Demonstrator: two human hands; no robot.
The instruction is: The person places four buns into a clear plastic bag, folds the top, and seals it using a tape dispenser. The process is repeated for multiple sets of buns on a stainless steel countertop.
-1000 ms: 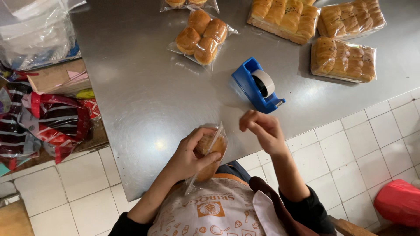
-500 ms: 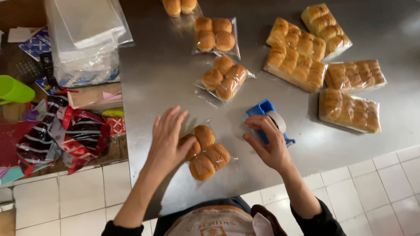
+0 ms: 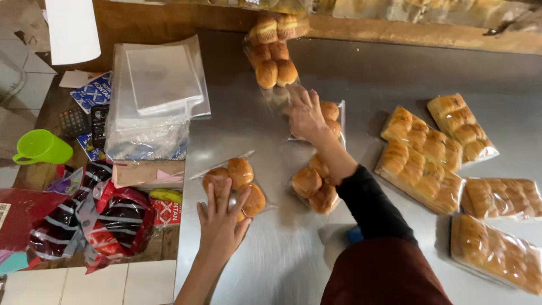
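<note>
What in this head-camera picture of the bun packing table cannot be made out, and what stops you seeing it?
- Blue object, head view: mostly hidden behind the right arm's dark sleeve.
- Bag of buns under the right hand: partly covered, count unclear.
- Bag of buns under the left hand: one bun hidden by the fingers.
- Top bag of buns: motion-blurred.
- Bun pack at right: cut off by the edge.

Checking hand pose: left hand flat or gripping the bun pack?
Flat. The left hand lies spread, fingers apart, on the clear bag of round buns, on the steel table.
</note>
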